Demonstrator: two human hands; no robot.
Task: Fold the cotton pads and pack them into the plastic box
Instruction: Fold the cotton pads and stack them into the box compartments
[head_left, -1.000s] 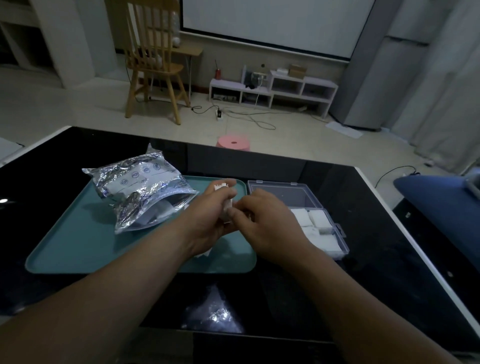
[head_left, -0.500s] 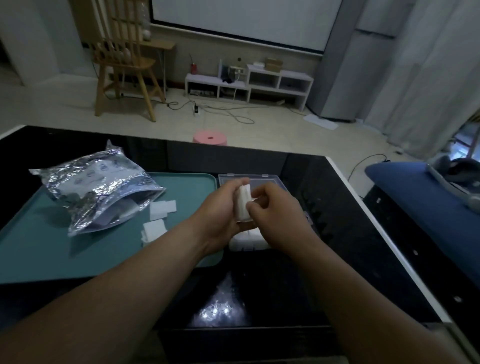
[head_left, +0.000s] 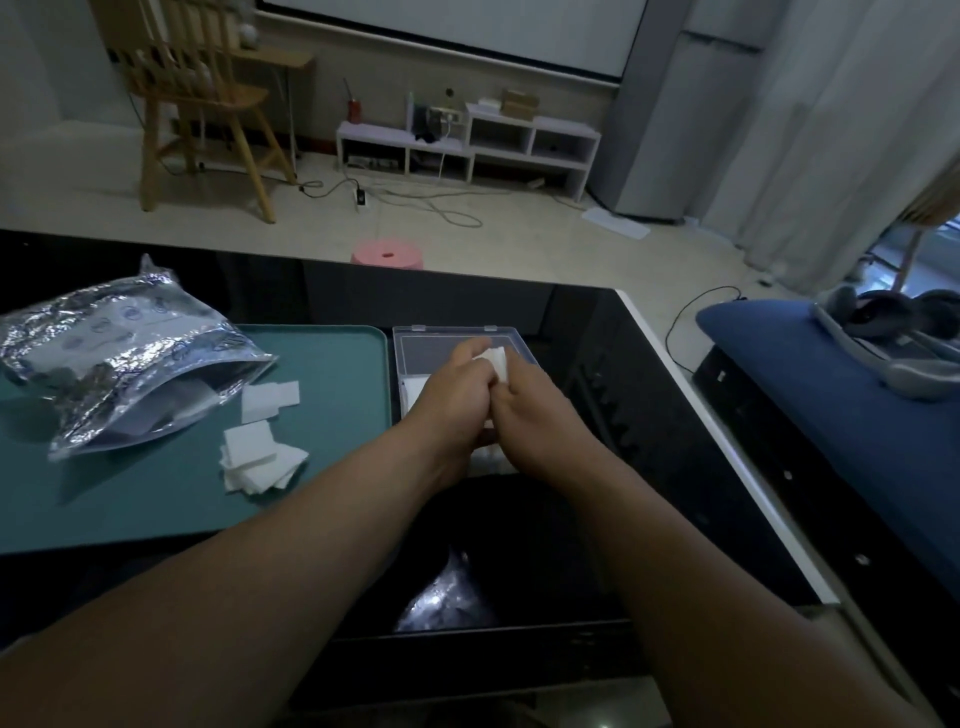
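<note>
Jointly, left hand (head_left: 451, 397) and right hand (head_left: 540, 410) pinch a cotton pad (head_left: 496, 359) over the plastic box (head_left: 441, 329).

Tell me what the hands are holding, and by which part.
A folded cotton pad, above the plastic box. The left hand and right hand both pinch its lower part; its top edge sticks out.

Single wide-angle view from the person's head, looking forward and down, close over the black table (head_left: 597, 374)
</note>
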